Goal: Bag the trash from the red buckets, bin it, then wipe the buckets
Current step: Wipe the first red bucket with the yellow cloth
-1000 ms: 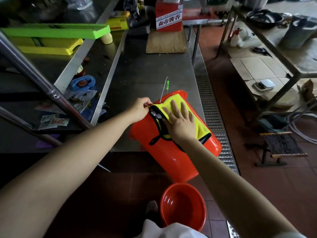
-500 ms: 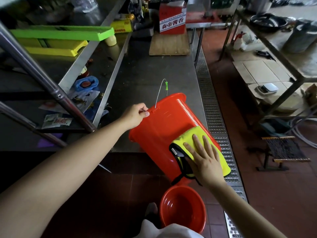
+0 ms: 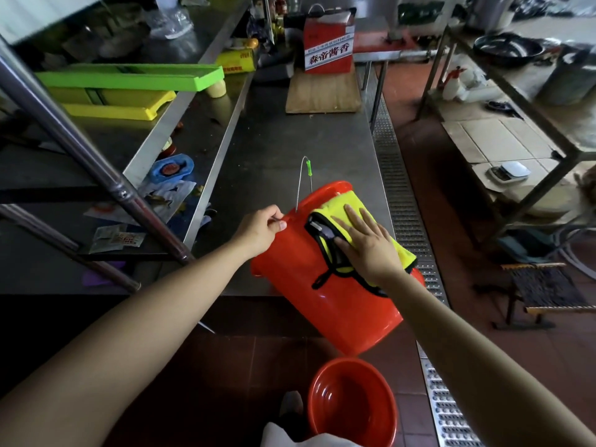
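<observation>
A red bucket (image 3: pixel 325 304) lies tilted on its side over the front edge of the steel counter (image 3: pixel 283 150), its base towards me. My left hand (image 3: pixel 263 230) pinches the bucket's rim where the wire handle (image 3: pixel 301 182) joins. My right hand (image 3: pixel 366 243) lies flat with straight fingers on a yellow cloth with black trim (image 3: pixel 348 214), pressing it against the bucket's side near the rim. A second red bucket (image 3: pixel 351 401) stands upright on the floor below, showing nothing inside.
A steel shelf (image 3: pixel 135 175) on the left holds wrappers and a blue dish. Green and yellow trays (image 3: pixel 129 80) lie above it. A wooden board (image 3: pixel 322 91) and a red box (image 3: pixel 329 43) stand at the counter's far end. A floor drain grate (image 3: pixel 409 214) runs on the right.
My right hand slid the yellow cloth down the bucket's side towards its base, then back up to near the rim. My left hand kept its hold on the rim.
</observation>
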Tool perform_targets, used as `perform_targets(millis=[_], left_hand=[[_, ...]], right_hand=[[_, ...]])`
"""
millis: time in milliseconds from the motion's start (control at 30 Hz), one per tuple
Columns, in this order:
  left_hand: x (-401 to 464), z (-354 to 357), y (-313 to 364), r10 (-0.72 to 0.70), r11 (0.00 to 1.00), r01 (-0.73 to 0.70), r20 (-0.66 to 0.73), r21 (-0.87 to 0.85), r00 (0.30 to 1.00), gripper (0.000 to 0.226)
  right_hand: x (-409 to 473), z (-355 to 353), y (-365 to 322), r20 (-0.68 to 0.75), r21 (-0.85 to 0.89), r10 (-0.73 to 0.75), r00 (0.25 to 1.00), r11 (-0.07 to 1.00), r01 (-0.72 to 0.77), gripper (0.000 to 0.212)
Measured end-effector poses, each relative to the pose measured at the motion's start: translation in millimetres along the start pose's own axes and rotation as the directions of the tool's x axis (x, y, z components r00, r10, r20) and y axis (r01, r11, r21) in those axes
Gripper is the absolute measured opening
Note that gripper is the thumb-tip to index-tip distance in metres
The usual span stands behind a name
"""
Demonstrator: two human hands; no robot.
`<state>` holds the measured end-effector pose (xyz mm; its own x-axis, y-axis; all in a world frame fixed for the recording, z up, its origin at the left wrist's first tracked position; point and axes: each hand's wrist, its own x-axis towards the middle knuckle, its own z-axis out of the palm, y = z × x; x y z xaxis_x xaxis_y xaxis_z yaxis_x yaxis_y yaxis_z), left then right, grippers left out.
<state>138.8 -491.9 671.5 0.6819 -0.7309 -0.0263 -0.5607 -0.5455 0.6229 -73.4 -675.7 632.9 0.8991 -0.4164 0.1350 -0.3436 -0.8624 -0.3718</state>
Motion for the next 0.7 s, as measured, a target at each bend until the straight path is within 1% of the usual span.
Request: perform_targets(millis=[167, 300, 333, 400, 467, 500, 533, 567, 633, 667, 700], left_hand=[[-5, 2, 1, -0.001, 1.0, 0.002, -0.026, 0.029, 1.0, 0.013], [-11, 4, 5, -0.029, 0.997, 0.033, -0.071, 0.067, 0.997, 0.007], [-12, 5, 7, -0.04, 0.997, 0.046, -0.092, 0.066, 0.995, 0.011], [-17, 11, 14, -0.063, 0.994, 0.074, -0.132, 0.082, 0.989, 0.028], [-33, 25, 24, -0.074, 0.979, 0.103, -0.164, 0.176, 0.984, 0.046], [-47, 36, 29, -0.046, 0.963, 0.095, -0.194, 0.253, 0.98, 0.054], [-63, 49, 34, 0.019, 0.945, 0.054, -0.218, 0.324, 0.976, 0.061], [-83, 63, 38, 0.109, 0.929, -0.025, -0.211, 0.368, 0.971, 0.066], [-125, 98, 42, 0.282, 0.898, -0.224, -0.103, 0.379, 0.954, 0.076], [-145, 117, 43, 0.332, 0.875, -0.298, -0.026, 0.383, 0.943, 0.081], [-163, 135, 45, 0.357, 0.846, -0.34, 0.037, 0.411, 0.933, 0.087]], right_hand=[[-86, 3, 39, -0.046, 0.052, 0.047, 0.998, 0.998, -0.045, 0.057], [-115, 10, 43, -0.062, 0.055, 0.041, 0.997, 0.998, -0.037, 0.054], [-115, 10, 42, -0.058, 0.048, 0.048, 0.997, 0.998, -0.046, 0.054], [-112, 8, 41, -0.03, 0.036, 0.082, 0.996, 0.996, -0.081, 0.054], [-111, 5, 41, -0.014, 0.041, 0.117, 0.993, 0.992, -0.117, 0.056], [-111, 4, 41, -0.016, 0.049, 0.132, 0.991, 0.99, -0.131, 0.058], [-112, 4, 41, -0.018, 0.056, 0.146, 0.989, 0.988, -0.145, 0.059], [-112, 5, 40, -0.019, 0.061, 0.16, 0.987, 0.986, -0.158, 0.059], [-114, 8, 40, -0.031, 0.083, 0.187, 0.982, 0.979, -0.184, 0.06], [-116, 9, 40, -0.042, 0.101, 0.201, 0.979, 0.975, -0.196, 0.06], [-118, 11, 41, -0.052, 0.121, 0.214, 0.976, 0.971, -0.206, 0.06]])
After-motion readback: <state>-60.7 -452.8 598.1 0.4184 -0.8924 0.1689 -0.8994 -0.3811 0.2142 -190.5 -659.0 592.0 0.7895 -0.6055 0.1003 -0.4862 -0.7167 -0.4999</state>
